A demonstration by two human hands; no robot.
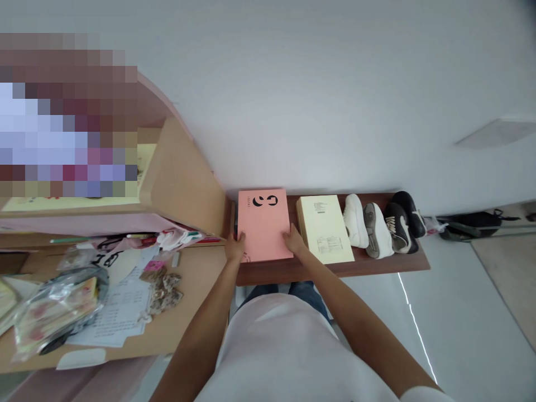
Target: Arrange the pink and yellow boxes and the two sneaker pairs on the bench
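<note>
A pink box (264,228) with large black lettering, shaped like a shoebox, lies at the left end of a brown wooden shelf top (268,274). My left hand (235,247) grips its left side near the front corner, thumb on the lid. On the opposite side, my right hand (294,241) holds the right edge, its thumb also over the top. The fingers below the edges are partly hidden. Just right of my right hand lies a cream box (326,226) with printed labels. Something dark shows along the pink box's left edge.
White shoes (357,220) and black shoes (397,226) line the shelf's right end. At left, a desk (196,290) holds papers, a clear plastic bag (62,312) and a patterned scrunchie (165,291). A wooden side panel (184,173) rises beside the shelf; a wall stands behind.
</note>
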